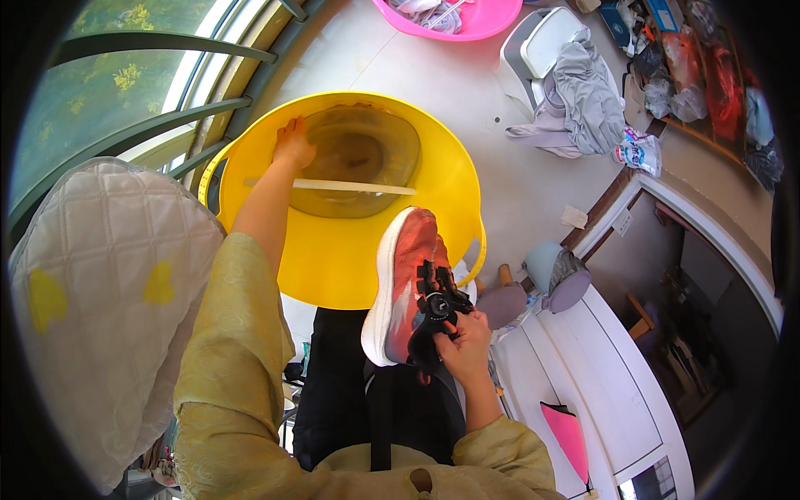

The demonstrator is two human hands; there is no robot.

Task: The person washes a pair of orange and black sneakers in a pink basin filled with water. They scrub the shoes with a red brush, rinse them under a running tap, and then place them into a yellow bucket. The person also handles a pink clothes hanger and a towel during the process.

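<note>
My right hand (465, 347) grips a red running shoe (409, 281) by its black collar, with the toe pointing away from me. The shoe has a thick white sole and a dial on its lacing. Part of what looks like a second red shoe (442, 253) shows behind it. Inside a large yellow plastic tub (331, 269), my left hand (294, 145) touches the far left wall, and I see nothing held in it. Cloudy brownish water (375, 140) lies in the bottom of the tub. A pale stick (356, 186) crosses above the water, passing behind my left forearm.
A pink basin (462, 28) with cloth stands beyond the tub. Grey garments (584, 94) drape over a white-and-grey stool (550, 44). A quilted cover (112, 281) bulges at left beside window bars (162, 44). Right of me are a white cabinet (587, 362) and a doorway (662, 281).
</note>
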